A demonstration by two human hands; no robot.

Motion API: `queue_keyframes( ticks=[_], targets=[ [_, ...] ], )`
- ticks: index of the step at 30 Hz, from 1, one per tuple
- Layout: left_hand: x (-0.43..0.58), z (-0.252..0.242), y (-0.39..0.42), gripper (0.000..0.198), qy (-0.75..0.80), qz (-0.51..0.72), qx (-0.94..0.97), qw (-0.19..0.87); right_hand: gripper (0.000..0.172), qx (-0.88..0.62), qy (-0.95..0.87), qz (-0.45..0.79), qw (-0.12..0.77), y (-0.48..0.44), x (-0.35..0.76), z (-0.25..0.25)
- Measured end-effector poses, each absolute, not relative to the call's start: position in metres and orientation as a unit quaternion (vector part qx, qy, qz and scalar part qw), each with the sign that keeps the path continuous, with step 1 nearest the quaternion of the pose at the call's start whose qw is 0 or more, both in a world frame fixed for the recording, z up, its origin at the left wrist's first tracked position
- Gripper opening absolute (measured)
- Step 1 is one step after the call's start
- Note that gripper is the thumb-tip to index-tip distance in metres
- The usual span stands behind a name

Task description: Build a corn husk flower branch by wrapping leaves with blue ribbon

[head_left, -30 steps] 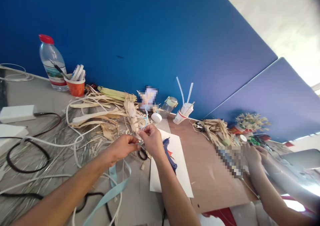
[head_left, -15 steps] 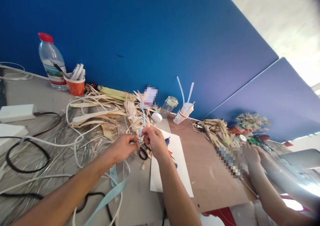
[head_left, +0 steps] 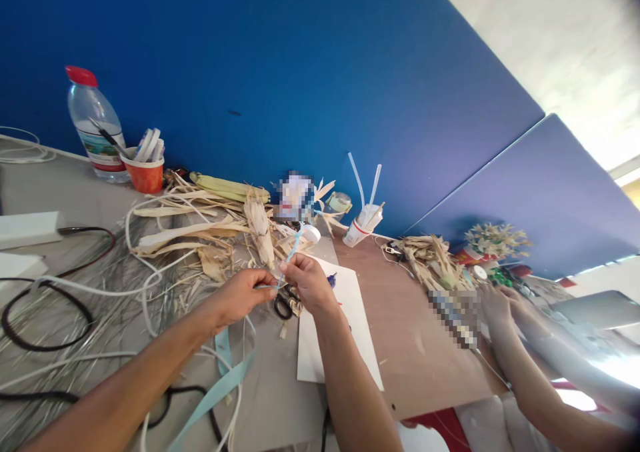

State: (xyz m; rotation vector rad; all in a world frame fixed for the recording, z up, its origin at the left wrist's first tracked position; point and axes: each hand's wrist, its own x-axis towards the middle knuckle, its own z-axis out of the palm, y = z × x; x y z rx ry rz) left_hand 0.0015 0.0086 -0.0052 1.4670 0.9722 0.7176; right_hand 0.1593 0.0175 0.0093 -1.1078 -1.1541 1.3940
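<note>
Since a moment ago the thin stem wrapped in light blue tape [head_left: 293, 245] has tipped rightward, toward one white paper cup of clear straws [head_left: 356, 231]. Both my hands pinch its lower end just above the table: my left hand [head_left: 239, 299] closed on it from the left, my right hand [head_left: 311, 283] closed on it just beside. One pair of black-handled scissors [head_left: 284, 305] lies beneath, partly hidden by my right hand, touching one white paper sheet [head_left: 327, 345]. Behind are two heaps: a large heap of dried corn husks [head_left: 200, 229] and a smaller husk heap [head_left: 430, 259]. Farther left stand one orange paper cup [head_left: 145, 175] and one clear plastic bottle with a red cap [head_left: 93, 129]. A co-worker's two hands [head_left: 500, 302] are well apart at right.
</note>
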Motion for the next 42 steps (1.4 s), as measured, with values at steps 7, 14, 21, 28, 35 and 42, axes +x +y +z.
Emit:
queue_keyframes(
  ticks=[7, 14, 21, 28, 35, 42],
  targets=[
    [-0.004, 0.001, 0.007, 0.032, 0.367, 0.3, 0.61, 0.635, 0.025, -0.5, -0.536, 0.449, 0.512, 0.018, 0.161, 0.008],
    [0.006, -0.001, 0.006, 0.019, 0.456, 0.347, 0.614, 0.543, 0.022, -0.561, -0.541, 0.393, 0.488, 0.01, 0.146, 0.015],
    [0.005, 0.0, 0.009, 0.021, 0.446, 0.407, 0.549, 0.578, 0.018, -0.429, -0.5, 0.564, 0.498, 0.01, 0.141, 0.007],
    [0.004, -0.001, 0.009, 0.021, 0.436, 0.413, 0.524, 0.604, 0.019, -0.355, -0.414, 0.694, 0.471, 0.012, 0.149, 0.008],
    [0.006, 0.007, 0.005, 0.026, 0.402, 0.406, 0.486, 0.661, 0.02, -0.318, -0.386, 0.731, 0.464, 0.012, 0.149, 0.007],
    [0.007, -0.002, 0.006, 0.023, 0.379, 0.391, 0.539, 0.642, 0.028, -0.423, -0.433, 0.61, 0.512, 0.016, 0.149, 0.0]
  ],
)
